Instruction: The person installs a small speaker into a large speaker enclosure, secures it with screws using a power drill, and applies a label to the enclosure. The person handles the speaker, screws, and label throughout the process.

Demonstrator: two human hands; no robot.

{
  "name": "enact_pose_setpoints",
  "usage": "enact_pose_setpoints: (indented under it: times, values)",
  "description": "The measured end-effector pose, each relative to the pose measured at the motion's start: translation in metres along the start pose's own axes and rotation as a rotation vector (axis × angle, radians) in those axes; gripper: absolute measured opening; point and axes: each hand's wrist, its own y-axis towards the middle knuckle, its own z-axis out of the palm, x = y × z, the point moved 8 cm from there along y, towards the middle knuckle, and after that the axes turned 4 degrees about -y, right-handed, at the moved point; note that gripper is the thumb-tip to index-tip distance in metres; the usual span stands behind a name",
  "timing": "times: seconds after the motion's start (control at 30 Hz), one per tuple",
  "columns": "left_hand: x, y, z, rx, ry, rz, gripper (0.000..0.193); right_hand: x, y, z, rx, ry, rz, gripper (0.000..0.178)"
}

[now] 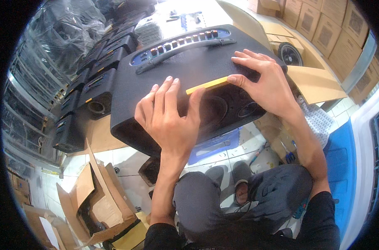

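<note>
A black portable speaker (193, 62) lies in front of me, with a row of knobs on a blue control panel (181, 43) and a carrying handle (185, 54) on its upper face. Along its near edge runs a narrow yellow strip (210, 85). My left hand (168, 110) rests on the cabinet with fingers stretched out, its thumb at the strip's left end. My right hand (262, 83) lies spread over the right side, and its thumb touches the strip's right end. Beneath them, round speaker cones show on the shaded front face.
Several similar black speakers (89, 91) stand in rows at the left, near clear plastic wrapping (68, 33). An opened cardboard box (102, 204) sits on the floor at lower left. Stacked cartons (322, 29) fill the back right. Beside my right arm is a blue panel (341, 166).
</note>
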Motion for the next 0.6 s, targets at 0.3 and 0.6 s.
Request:
enact_pose_setpoints:
  times: [0.3,0.6]
  values:
    - [0.001,0.0,0.0,0.017,0.0,-0.023,0.038,0.01,-0.003,0.001,-0.039,-0.055,-0.041,0.048]
    - [-0.003,0.003,-0.003,-0.029,-0.044,-0.018,0.039,0.016,-0.003,0.003,0.016,-0.088,-0.004,0.045]
